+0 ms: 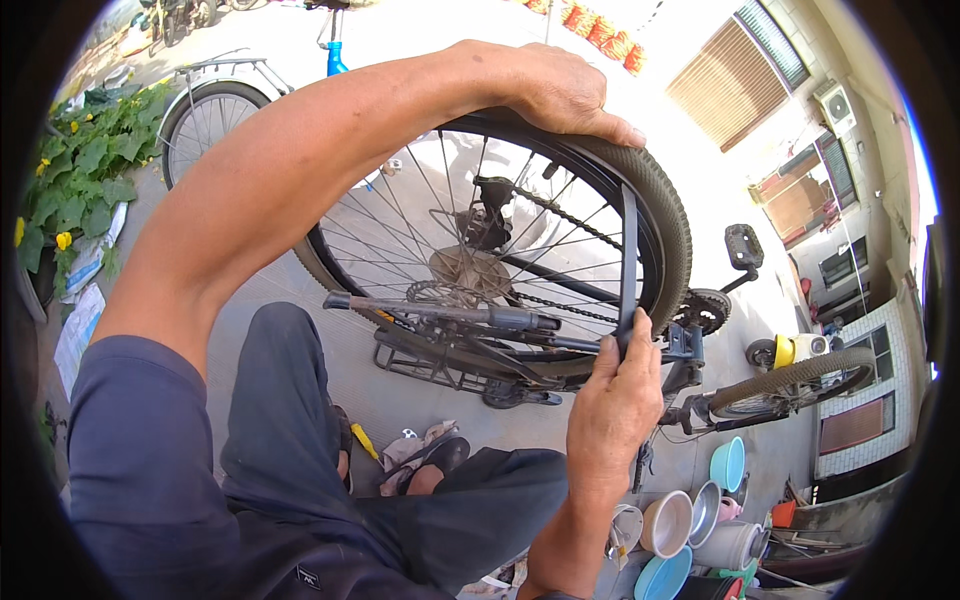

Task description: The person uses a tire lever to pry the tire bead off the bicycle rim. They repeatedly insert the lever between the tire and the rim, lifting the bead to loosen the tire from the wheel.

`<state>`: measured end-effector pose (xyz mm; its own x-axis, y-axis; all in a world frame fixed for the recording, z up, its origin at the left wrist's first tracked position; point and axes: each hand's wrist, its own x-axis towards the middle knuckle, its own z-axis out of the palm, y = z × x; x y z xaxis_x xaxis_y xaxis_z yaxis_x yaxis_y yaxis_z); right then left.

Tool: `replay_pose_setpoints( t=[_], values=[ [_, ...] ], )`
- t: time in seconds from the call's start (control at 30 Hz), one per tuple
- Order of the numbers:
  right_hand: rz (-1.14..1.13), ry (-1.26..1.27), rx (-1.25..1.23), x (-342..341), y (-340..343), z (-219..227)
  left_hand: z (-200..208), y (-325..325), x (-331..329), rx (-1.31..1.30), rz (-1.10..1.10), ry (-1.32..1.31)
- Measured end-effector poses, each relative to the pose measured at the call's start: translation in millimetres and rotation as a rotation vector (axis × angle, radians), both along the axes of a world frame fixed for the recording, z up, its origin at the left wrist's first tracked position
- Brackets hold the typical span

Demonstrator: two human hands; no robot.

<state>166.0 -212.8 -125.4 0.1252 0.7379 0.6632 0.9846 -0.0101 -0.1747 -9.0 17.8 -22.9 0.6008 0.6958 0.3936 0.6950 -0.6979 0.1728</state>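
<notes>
A bicycle lies tipped over in front of me, its rear wheel raised toward me. My left hand (562, 88) reaches across and wraps over the far rim of the knobby tire (672, 215), thumb pointing right. The fingers on the tire's far side are hidden. In my right hand (615, 410) is a long, flat, dark tire lever (628, 265), whose upper end meets the inner edge of the tire beside the rim. Behind the spokes show the dusty hub disc (470, 275) and the chain (565, 212).
The front wheel (790, 385) and a pedal (742, 247) stick out to the right. A yellow-handled tool (366, 442) and a rag lie by my feet. Basins (667, 523) and buckets stand lower right. A second bicycle (212, 125) and leafy plants (85, 165) are at the left.
</notes>
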Motion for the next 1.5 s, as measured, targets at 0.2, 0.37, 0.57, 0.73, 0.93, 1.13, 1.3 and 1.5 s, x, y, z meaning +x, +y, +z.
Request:
replay_pose_setpoints(
  t=[0.2, 0.37, 0.57, 0.73, 0.93, 1.13, 1.3, 1.5],
  values=[
    [0.550, 1.479, -0.202, -40, 48, -98, -1, -5, 11, 0.116, 0.007, -0.004],
    [0.454, 1.566, -0.136, -79, 5, -99, -2, -12, -1, 0.084, 0.071, 0.035],
    [0.305, 1.473, -0.285, -79, -52, -154, -5, -16, -12, 0.068, 0.023, -0.052],
    [0.210, 1.510, -0.314, -42, -92, -214, -17, -13, -78, -0.052, 0.079, -0.143],
    [0.131, 1.673, -0.285, -19, -114, -222, -55, -16, -125, -0.087, 0.167, -0.162],
    [0.136, 1.604, -0.233, -16, -117, -232, -35, -28, -86, -0.030, 0.139, -0.140],
    [0.154, 1.515, -0.264, -16, -117, -231, -20, -30, -47, 0.091, 0.059, -0.117],
    [0.139, 1.508, -0.306, -14, -124, -234, -14, -35, 9, 0.233, 0.131, 0.075]
  ],
)
